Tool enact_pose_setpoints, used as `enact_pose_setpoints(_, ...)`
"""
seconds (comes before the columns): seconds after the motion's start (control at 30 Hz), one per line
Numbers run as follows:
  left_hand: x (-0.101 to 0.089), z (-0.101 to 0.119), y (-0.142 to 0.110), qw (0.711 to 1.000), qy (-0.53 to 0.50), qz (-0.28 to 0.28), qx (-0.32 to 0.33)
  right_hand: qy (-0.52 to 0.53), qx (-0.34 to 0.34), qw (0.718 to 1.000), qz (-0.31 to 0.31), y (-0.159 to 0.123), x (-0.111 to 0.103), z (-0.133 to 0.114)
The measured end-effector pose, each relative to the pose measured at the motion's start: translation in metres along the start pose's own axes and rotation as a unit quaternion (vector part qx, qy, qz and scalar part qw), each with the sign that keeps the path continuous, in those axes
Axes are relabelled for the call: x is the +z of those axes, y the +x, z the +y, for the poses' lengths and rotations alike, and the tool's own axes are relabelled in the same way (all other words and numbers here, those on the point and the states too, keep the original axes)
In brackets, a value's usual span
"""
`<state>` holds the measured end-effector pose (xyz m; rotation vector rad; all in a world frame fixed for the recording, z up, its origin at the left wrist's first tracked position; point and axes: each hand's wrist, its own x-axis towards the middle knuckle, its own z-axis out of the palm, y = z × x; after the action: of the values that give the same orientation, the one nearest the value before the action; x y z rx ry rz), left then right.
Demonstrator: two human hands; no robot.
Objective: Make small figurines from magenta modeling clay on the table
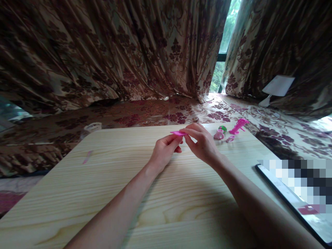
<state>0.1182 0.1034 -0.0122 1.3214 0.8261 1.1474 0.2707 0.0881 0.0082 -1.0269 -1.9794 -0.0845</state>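
Over the far half of the wooden table, my left hand [166,150] pinches a small flat pink piece [177,133] between thumb and fingers. My right hand [201,141] grips the same piece at its right end, with thumb and forefinger closed on it. What the piece is, I cannot make out; the fingers cover part of it. Right of my hands stand a light pink little pot-like toy [219,134], a green round piece [222,129], a small pink ring-like piece [230,139] and an upright bright pink toy figure [239,126].
A thin pink strip [87,157] lies on the left of the pale wooden table [103,193]. A tablet-like device [287,197] rests at the right edge, partly blurred out. Behind are a clear plastic bag [92,127], a white lamp [278,85] and patterned curtains [155,45].
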Motion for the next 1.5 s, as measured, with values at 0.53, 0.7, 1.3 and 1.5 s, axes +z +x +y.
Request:
enact_pose_setpoints(0.53, -0.003, -0.003, 0.001, 1.0, -0.022, -0.01, 0.006, -0.021, 0.005, 1.0, -0.007, -0.001, 0.004, 0.0)
enact_pose_setpoints(0.7, 0.001, -0.004, 0.001, 0.997, -0.078, -0.004, -0.026, -0.016, 0.004, 1.0, 0.004, -0.002, 0.004, 0.002)
enact_pose_setpoints(1.3, 0.001, -0.013, 0.005, 0.997, -0.064, 0.035, -0.01, -0.009, 0.009, 1.0, 0.023, 0.0, 0.004, -0.003)
enact_pose_setpoints(1.5, -0.004, -0.004, 0.005, 0.987, -0.15, 0.045, -0.029, 0.01, 0.087, 0.99, 0.114, 0.003, -0.007, -0.003)
